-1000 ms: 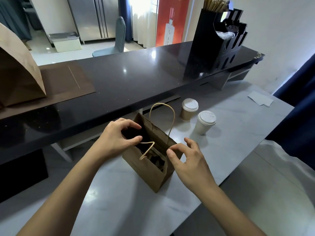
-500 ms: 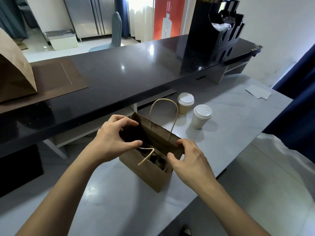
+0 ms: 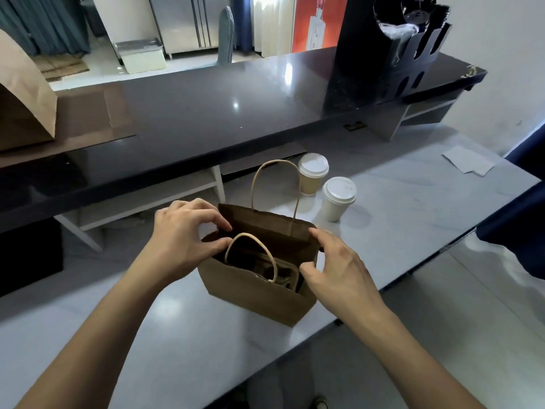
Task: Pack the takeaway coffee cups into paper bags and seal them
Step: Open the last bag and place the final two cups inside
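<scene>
Holding the paper bag [image 3: 259, 290] mouth apart, your left hand [image 3: 182, 237] and right hand [image 3: 339, 270] pinch its rim; beyond the bag, the white cup [image 3: 337, 199] stands nearer your right hand.

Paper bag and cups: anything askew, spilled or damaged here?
Nothing spilled or damaged. One quirk: the paper bag's near handle has flopped inward over the opening, above the cup carrier inside, while the far handle stands upright. Both lidded cups stand upright on the counter, not yet packed.
</scene>
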`<state>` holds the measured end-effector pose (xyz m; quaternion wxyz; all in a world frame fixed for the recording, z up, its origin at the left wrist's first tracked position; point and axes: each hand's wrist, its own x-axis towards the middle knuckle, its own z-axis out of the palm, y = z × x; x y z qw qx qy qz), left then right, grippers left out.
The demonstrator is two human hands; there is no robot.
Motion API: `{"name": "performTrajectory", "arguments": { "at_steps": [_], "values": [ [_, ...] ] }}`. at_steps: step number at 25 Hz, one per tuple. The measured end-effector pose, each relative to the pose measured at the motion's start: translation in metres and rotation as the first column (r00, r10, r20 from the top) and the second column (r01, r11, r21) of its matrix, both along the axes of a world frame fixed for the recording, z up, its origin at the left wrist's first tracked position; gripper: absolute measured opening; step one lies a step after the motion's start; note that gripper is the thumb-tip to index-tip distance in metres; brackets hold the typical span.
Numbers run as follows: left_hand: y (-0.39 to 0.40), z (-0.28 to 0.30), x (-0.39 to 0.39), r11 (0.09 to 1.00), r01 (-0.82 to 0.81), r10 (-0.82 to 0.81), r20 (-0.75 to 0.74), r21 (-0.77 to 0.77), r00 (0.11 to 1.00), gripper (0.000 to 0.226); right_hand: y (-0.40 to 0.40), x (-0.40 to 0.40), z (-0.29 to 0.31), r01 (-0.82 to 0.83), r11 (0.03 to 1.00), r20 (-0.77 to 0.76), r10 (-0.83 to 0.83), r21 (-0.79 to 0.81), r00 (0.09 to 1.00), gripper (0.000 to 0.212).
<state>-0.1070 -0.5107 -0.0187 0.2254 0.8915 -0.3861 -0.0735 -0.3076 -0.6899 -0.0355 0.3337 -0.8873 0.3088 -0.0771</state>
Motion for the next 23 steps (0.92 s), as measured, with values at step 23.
{"name": "performTrajectory", "arguments": {
  "at_steps": [23],
  "values": [
    [-0.077,-0.036,-0.13,0.992,-0.031,0.0,-0.246,-0.122,0.969,0.09,-0.156,-0.054,-0.014,-0.274,0.957,0.04,0.272,0.09,0.962,0.07]
  ]
}}
